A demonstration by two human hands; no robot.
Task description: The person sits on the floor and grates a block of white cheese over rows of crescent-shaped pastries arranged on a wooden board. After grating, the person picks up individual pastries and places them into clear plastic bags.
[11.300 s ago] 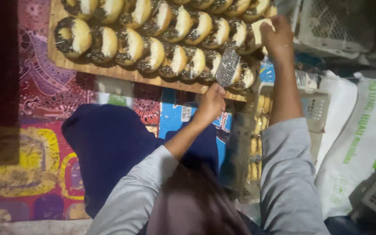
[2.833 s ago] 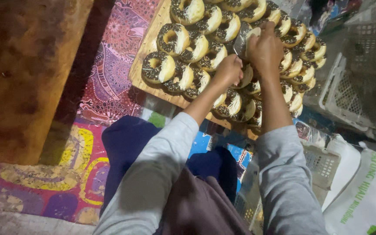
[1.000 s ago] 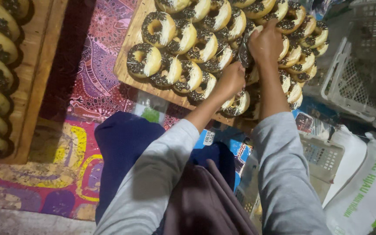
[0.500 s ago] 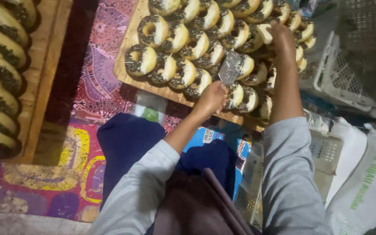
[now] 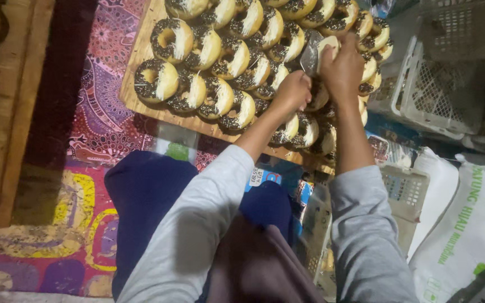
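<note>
Doughnut in the right hand: fingers closed round it, above the board's right end. The left hand grips the handle of a flat metal blade, which touches the held doughnut; whether it cuts or spreads cannot be told.

Rows of doughnuts with dark sprinkled tops and pale cream sides lean against one another across the board, from its left edge to the hands. Those pieces look finished; the state of the pieces under and behind the hands, at the right end, is hidden. A white crate stands just beside the board's right edge.

Against the frame half a second earlier, the left hand has risen from the board's near edge to the held doughnut, bringing the blade with it.
</note>
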